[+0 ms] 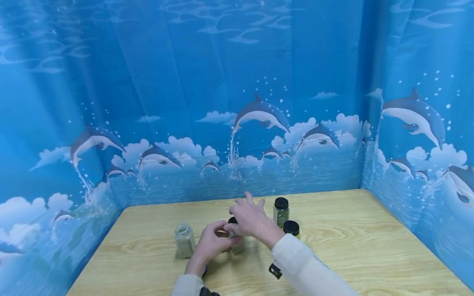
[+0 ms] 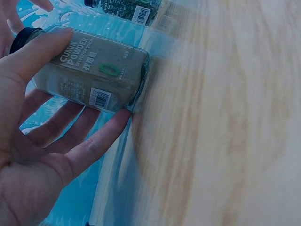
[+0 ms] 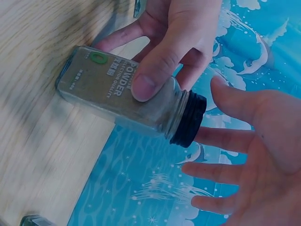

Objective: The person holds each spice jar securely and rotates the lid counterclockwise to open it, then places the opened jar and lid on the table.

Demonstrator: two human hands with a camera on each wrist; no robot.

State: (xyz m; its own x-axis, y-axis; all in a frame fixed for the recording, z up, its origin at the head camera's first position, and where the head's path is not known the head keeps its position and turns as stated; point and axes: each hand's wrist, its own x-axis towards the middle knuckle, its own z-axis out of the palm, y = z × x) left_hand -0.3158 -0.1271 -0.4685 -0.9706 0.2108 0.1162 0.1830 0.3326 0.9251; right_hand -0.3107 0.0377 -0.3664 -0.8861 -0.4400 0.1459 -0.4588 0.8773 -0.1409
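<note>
A square glass jar of cumin powder [image 2: 101,70] with a black lid [image 3: 189,119] stands on the table, mostly covered by the hands in the head view. My left hand [image 1: 213,243] holds it by its sides, thumb pressed over the label and fingers on the opposite side. Around the lid, my right hand [image 3: 268,141] has its fingers spread and its thumb apart from the rim. Whether a finger touches the lid's far side I cannot tell. To the left, an uncapped glass jar [image 1: 185,242] with pale contents stands upright.
On the right stand a black-lidded jar of green flakes [image 1: 281,212] and another black-lidded jar [image 1: 291,228], partly behind the right forearm. A small dark object [image 1: 204,271] shows beside the left wrist. Blue dolphin-print curtains [image 1: 242,175] border the wooden table [image 1: 349,250].
</note>
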